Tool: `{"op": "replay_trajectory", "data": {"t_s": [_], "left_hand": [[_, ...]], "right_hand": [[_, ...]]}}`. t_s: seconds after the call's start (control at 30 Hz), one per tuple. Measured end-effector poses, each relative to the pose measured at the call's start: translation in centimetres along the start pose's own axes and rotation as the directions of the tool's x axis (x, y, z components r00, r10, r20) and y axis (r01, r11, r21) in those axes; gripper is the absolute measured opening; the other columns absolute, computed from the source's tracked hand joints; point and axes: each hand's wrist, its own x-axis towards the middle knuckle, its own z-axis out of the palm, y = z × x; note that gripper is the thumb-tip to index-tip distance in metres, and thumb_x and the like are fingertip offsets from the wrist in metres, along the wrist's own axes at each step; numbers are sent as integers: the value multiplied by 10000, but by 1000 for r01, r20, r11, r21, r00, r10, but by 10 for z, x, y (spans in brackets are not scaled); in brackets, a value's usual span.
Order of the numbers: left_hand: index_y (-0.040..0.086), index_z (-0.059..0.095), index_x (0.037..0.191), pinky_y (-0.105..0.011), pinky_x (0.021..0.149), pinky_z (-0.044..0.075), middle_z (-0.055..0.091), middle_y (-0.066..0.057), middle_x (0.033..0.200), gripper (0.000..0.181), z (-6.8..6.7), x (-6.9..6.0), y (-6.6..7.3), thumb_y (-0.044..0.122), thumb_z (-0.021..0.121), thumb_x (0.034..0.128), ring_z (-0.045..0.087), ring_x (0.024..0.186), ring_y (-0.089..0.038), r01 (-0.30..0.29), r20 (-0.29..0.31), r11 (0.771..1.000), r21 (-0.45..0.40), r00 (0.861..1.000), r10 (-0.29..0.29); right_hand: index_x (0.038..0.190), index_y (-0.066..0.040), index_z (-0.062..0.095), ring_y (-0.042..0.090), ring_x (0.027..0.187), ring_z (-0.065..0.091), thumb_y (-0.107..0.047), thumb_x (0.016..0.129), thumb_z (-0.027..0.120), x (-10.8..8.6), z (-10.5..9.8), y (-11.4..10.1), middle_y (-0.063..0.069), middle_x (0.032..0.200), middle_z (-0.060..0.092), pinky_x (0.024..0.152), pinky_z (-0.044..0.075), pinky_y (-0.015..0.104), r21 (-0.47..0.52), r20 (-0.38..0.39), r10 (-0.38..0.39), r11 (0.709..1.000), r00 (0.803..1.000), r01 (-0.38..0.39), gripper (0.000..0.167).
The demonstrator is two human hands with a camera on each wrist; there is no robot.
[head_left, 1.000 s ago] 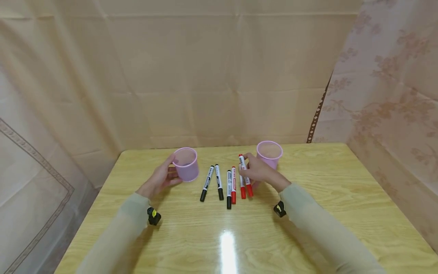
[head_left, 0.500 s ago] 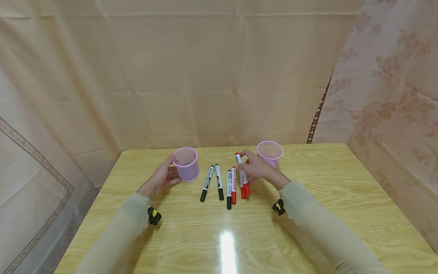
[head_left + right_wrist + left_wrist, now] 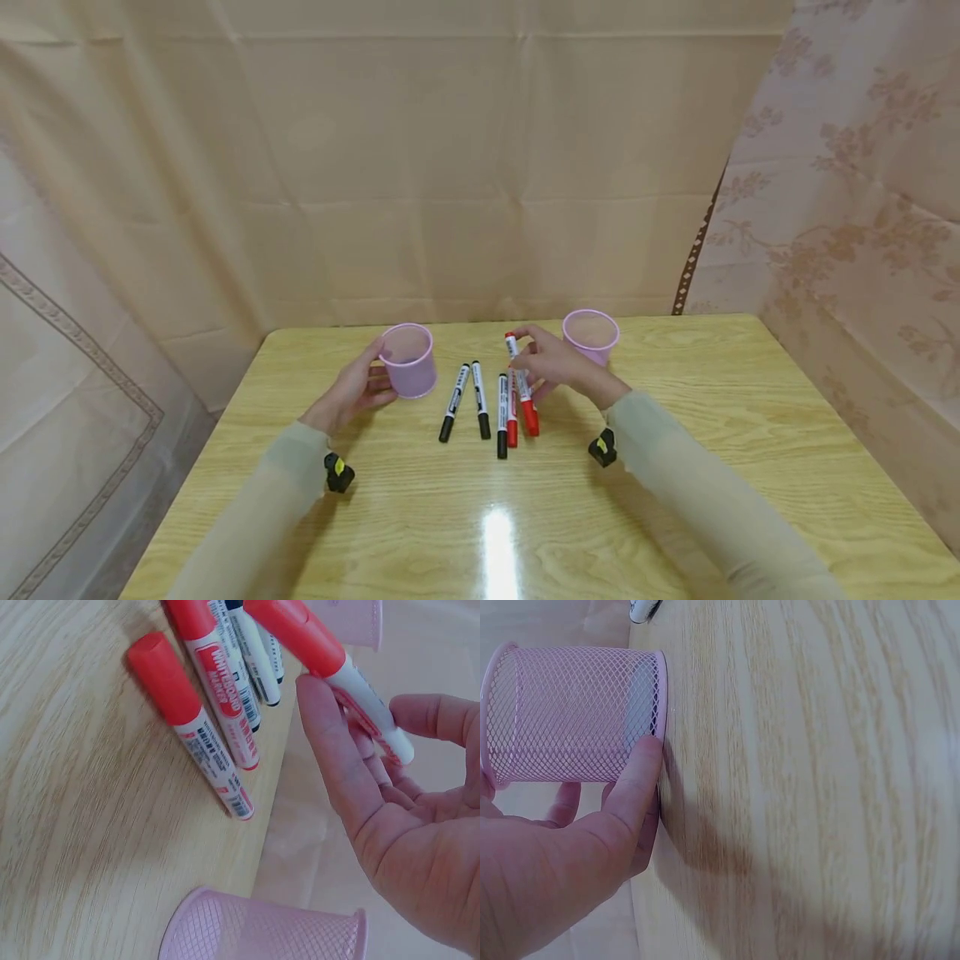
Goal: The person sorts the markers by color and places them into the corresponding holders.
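Note:
My left hand (image 3: 351, 393) grips the side of a pink mesh cup (image 3: 411, 379), thumb near its rim; in the left wrist view its fingers (image 3: 634, 784) lie along the mesh (image 3: 570, 712). With thumb and fingers, my right hand (image 3: 558, 362) pinches a red-capped marker (image 3: 522, 375), held above the table, as the right wrist view shows the marker (image 3: 367, 697) clear of the wood. Below it lie two red-capped markers, one (image 3: 191, 735) apart and one (image 3: 221, 697) beside a black-capped marker (image 3: 502, 417). Two more black-capped markers (image 3: 453, 404) (image 3: 481, 400) lie nearer the left cup.
A second pink mesh cup (image 3: 592, 333) stands behind my right hand, and shows at the bottom of the right wrist view (image 3: 277, 930). The wooden table (image 3: 420, 517) ends at a beige cloth (image 3: 375, 167) behind, with patterned cloth (image 3: 862, 208) at the right.
My right hand has moved left with the red-capped marker, from beside the right cup to over the other red-capped markers. The left hand and its cup have stayed in place.

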Motion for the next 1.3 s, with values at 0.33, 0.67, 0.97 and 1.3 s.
{"op": "replay_trajectory", "data": {"t_s": [0.33,0.67,0.97,1.3], "left_hand": [[55,376,1434,-469,1028,495,445,-280,1390,685,3,2,-1,615,375,1039,574,1146,-336,12,5,1000,-5,1000,-12],[70,357,1447,-469,1017,497,457,-223,1323,675,4,0,2,608,389,1040,567,1096,-303,79,-9,995,-54,997,-80],[106,371,1382,-483,979,510,450,-211,1257,556,2,-4,11,553,385,1052,561,1041,-304,116,4,992,-56,993,-116],[159,429,1315,-411,820,591,465,-247,1311,540,-10,29,-9,608,433,1015,606,987,-297,128,-31,990,-56,991,-130]], "right_hand": [[1457,-102,370,313,797,674,-150,977,607,11,4,-7,209,1086,613,705,612,512,28,84,19,999,996,-21,537],[1499,-100,341,277,810,643,-139,972,610,17,18,-28,176,1123,561,668,622,436,130,81,27,991,996,-38,594],[1483,-105,361,321,891,661,-130,977,611,27,35,-49,184,1096,594,752,611,499,227,113,-19,974,993,-7,565],[1490,-101,346,287,867,634,-110,985,603,36,43,-59,156,1088,575,709,622,431,293,36,4,956,999,-14,567]]}}
